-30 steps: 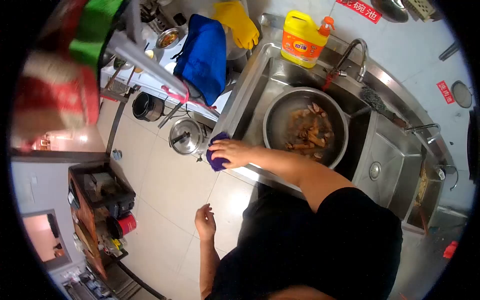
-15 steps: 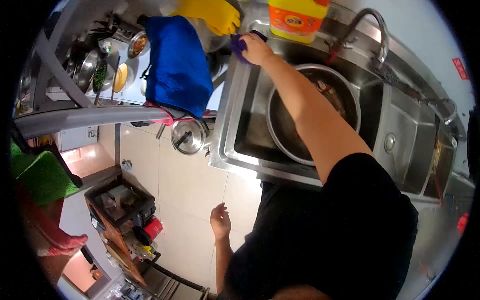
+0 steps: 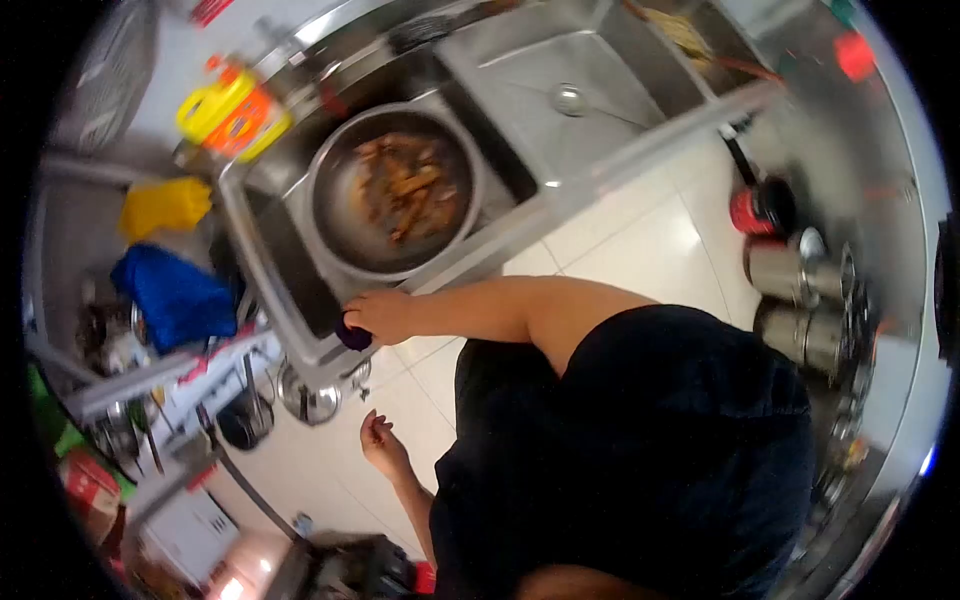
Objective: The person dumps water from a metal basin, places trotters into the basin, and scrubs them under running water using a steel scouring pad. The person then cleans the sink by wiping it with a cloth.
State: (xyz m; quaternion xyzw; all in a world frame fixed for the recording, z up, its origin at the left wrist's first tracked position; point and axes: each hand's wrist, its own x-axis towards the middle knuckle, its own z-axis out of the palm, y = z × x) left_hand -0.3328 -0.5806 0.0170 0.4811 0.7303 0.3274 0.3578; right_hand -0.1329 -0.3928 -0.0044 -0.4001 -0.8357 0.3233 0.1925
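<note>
My right hand [image 3: 382, 317] is closed round a dark purple cloth [image 3: 353, 333], which presses on the near left corner of the steel sink [image 3: 272, 265]. Inside the left basin stands a large round metal bowl [image 3: 322, 215]. Brown pieces of food [image 3: 405, 190], whose kind I cannot make out, lie in liquid in it. Low on the left, my left hand [image 3: 383, 443] hangs over the floor with its fingers loosely bent and nothing in it.
A yellow jug [image 3: 235, 115] with an orange label stands behind the sink. Yellow gloves [image 3: 165, 207] and a blue towel [image 3: 177, 295] hang at the left. A second basin [image 3: 570, 60] lies to the right. Metal pots [image 3: 800, 275] stand at the far right.
My right hand has moved with the purple cloth from the sink's back left corner to its near left corner. The view has turned, uncovering the bowl's contents. The left hand still hangs low.
</note>
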